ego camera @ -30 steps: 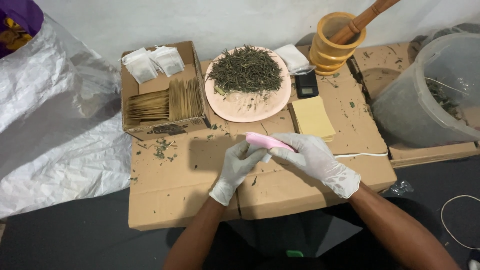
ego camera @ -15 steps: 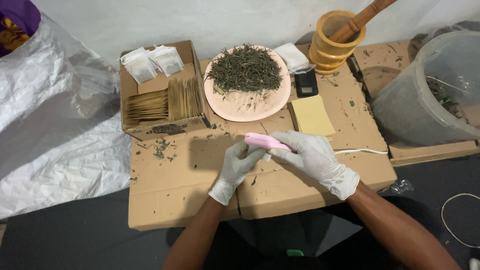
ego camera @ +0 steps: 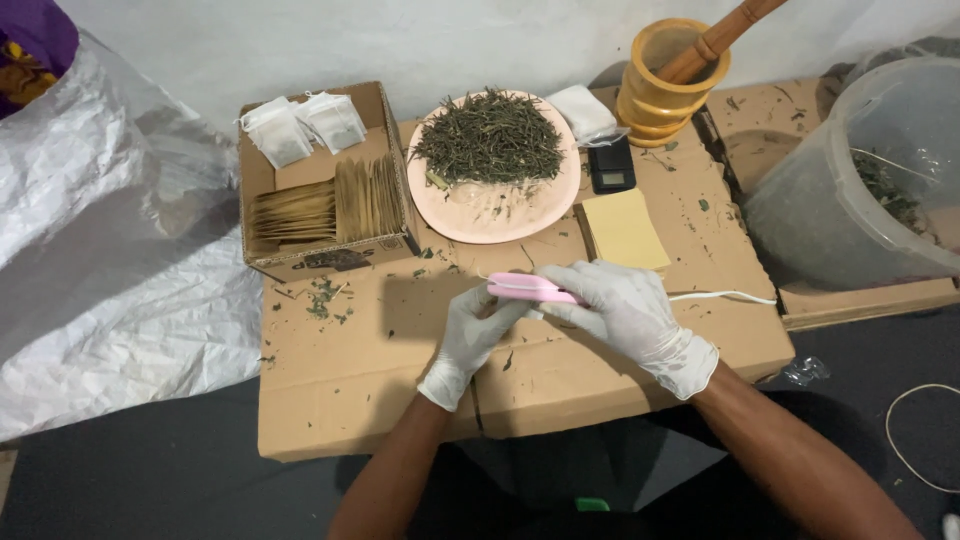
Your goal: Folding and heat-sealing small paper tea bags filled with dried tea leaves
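Two gloved hands, left hand (ego camera: 470, 335) and right hand (ego camera: 625, 310), were clamped together on a pink handheld sealer (ego camera: 530, 289) above the cardboard surface (ego camera: 370, 360).

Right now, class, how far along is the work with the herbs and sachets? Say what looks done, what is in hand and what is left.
Done: two filled sachets lie in the box, above rows of flat brown ones. In hand: both gloved hands, left and right, grip a pink corded tool over the cardboard. Left: the plate holds a heap of dried herbs.
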